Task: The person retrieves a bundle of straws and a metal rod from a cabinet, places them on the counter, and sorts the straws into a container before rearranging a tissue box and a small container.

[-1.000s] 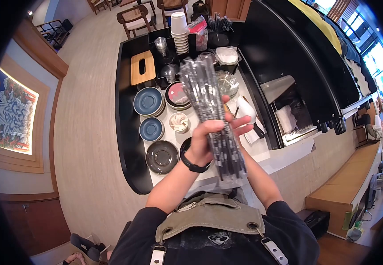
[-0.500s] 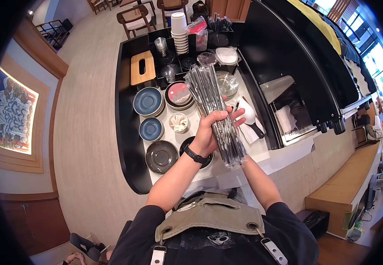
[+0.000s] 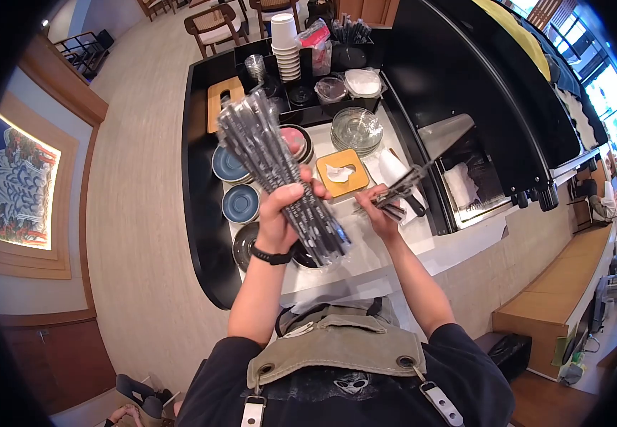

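Note:
My left hand [image 3: 277, 217] is wrapped round a thick bundle of black straws [image 3: 259, 142] in clear wrappers, slanting up to the left over the counter. To its right, my right hand [image 3: 377, 213] grips a smaller bunch of wrapped straws [image 3: 402, 191], blurred at the far end. Between the two hands lies a square yellow tray [image 3: 354, 183] with a crumpled white tissue [image 3: 339, 173] on it. The left bundle partly covers the pink plate [image 3: 293, 141] and the blue plates [image 3: 240, 203].
Clear glass plates [image 3: 357, 130] are stacked behind the yellow tray. White paper cups [image 3: 286, 50] stand in a tall stack at the back, with more black straws [image 3: 351, 32] in a holder nearby. A black-walled machine [image 3: 458, 92] borders the counter on the right.
My left hand has moved left with the larger bundle. My right hand, mostly hidden behind the straws before, is now apart with a smaller bunch. The yellow tray has come into view.

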{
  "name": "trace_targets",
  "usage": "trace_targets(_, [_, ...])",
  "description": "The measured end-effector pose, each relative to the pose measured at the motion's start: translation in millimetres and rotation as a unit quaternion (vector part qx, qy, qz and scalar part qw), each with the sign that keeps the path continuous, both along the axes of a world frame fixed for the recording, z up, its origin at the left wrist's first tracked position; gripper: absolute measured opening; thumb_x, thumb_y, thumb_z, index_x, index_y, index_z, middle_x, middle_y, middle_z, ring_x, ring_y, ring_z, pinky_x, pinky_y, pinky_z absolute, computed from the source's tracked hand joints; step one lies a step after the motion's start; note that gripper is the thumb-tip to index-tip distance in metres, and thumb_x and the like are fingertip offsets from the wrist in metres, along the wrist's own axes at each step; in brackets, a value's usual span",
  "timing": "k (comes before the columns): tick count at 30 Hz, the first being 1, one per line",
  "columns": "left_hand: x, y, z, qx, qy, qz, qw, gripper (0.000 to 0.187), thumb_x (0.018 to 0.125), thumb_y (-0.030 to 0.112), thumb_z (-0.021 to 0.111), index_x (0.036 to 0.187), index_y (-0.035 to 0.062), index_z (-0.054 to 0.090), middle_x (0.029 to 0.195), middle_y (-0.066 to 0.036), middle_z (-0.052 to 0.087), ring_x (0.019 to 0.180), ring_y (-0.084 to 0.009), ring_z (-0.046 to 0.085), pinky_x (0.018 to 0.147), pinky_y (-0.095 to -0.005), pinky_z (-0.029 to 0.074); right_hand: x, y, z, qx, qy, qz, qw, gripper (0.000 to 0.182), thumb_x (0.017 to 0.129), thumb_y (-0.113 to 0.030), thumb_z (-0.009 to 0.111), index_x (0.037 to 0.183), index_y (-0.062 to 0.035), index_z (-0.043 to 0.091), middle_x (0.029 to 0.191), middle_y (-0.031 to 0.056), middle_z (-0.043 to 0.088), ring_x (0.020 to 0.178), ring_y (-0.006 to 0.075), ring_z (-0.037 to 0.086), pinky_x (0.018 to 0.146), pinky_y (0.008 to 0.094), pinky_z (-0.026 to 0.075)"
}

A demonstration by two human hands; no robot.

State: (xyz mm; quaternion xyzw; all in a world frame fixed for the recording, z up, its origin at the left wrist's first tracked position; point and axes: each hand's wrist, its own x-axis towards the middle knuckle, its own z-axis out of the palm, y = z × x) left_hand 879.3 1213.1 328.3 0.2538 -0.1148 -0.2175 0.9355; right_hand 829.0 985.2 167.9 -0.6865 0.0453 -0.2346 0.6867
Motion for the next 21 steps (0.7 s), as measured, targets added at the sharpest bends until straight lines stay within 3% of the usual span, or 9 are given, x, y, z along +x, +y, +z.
trace_targets(6, [-14.8,39.3,-36.6,0.249,-0.022,0.076,0.965,0.079,0.079,0.006,0.074,0.149,0.0012,0.037,0.1,-0.01,0.065,0.086,-0.0256,0.072,0.081,-0.0423,0.062,-7.2,3.1,-13.9,-0.088,0.044,-0.049,0.994,0.021,0.086,-0.01,0.085,0.09,-0.0051,0.066,0.081,0.0021,0.069,0.073,0.0099,0.063,0.067,0.0269,0.05])
trace_targets(7, [-18.8,43.4,-45.3,0.272,-0.02,0.086,0.958,0.072,0.079,0.005,0.076,0.143,-0.0009,0.043,0.101,-0.011,0.067,0.086,-0.0261,0.073,0.078,-0.0397,0.062,-4.9,2.6,-16.9,-0.093,0.031,-0.055,0.994,0.021,0.086,-0.012,0.085,0.091,-0.0051,0.066,0.083,0.0025,0.069,0.075,0.0105,0.063,0.069,0.0274,0.05])
trace_targets(10, [-32.2,48.8,-62.4,0.289,-0.007,0.088,0.953,0.026,0.082,0.006,0.078,0.104,-0.0024,0.067,0.092,-0.008,0.072,0.082,-0.0199,0.074,0.078,-0.0328,0.059,-2.0,-0.4,-37.0,-0.11,0.04,-0.068,0.991,0.023,0.086,-0.018,0.086,0.092,-0.0052,0.067,0.088,0.0035,0.069,0.08,0.0123,0.064,0.073,0.0284,0.051])
trace_targets(12, [-38.2,47.3,-69.6,0.283,-0.003,0.087,0.955,0.023,0.083,0.006,0.078,0.103,-0.0021,0.069,0.092,-0.008,0.073,0.082,-0.0186,0.074,0.077,-0.0312,0.059,-1.4,-3.7,-52.1,-0.123,0.101,-0.064,0.985,0.023,0.088,-0.021,0.084,0.092,-0.0053,0.068,0.09,0.004,0.069,0.082,0.0131,0.064,0.076,0.0286,0.051])
trace_targets(16, [-44.0,48.5,-81.8,0.313,-0.008,0.069,0.947,0.023,0.085,0.007,0.078,0.104,-0.0024,0.069,0.094,-0.008,0.073,0.083,-0.0184,0.075,0.076,-0.0304,0.059,-0.7,-5.6,-28.9,-0.058,0.104,-0.025,0.993,0.021,0.093,-0.02,0.08,0.099,-0.0024,0.071,0.088,0.0047,0.072,0.083,0.0133,0.066,0.079,0.0292,0.052])
trace_targets(17, [-43.7,47.5,-83.7,0.319,-0.011,0.064,0.946,0.023,0.085,0.007,0.078,0.104,-0.0025,0.069,0.094,-0.008,0.074,0.083,-0.0185,0.075,0.076,-0.0303,0.059,-0.8,-4.5,-27.8,0.014,0.116,-0.029,0.993,0.023,0.095,-0.02,0.077,0.106,-0.0002,0.073,0.093,0.0063,0.076,0.09,0.0128,0.069,0.085,0.0292,0.054])
trace_targets(20, [-43.0,42.6,-81.9,0.327,-0.017,0.058,0.943,0.024,0.083,0.007,0.078,0.104,-0.0023,0.068,0.094,-0.008,0.073,0.083,-0.0195,0.075,0.076,-0.0315,0.059,-1.1,-5.5,-2.4,0.049,0.101,-0.022,0.993,0.022,0.098,-0.018,0.073,0.108,0.0008,0.074,0.099,0.0076,0.077,0.095,0.0125,0.071,0.088,0.029,0.054])
trace_targets(21, [-43.8,41.8,-81.9,0.334,-0.015,0.051,0.941,0.027,0.082,0.008,0.078,0.104,-0.0022,0.066,0.094,-0.009,0.072,0.083,-0.0206,0.074,0.076,-0.0328,0.059,0.0,-6.2,11.4,-0.005,0.089,-0.022,0.996,0.023,0.099,-0.018,0.071,0.111,0.0018,0.073,0.098,0.0079,0.077,0.091,0.0134,0.071,0.086,0.0291,0.055])
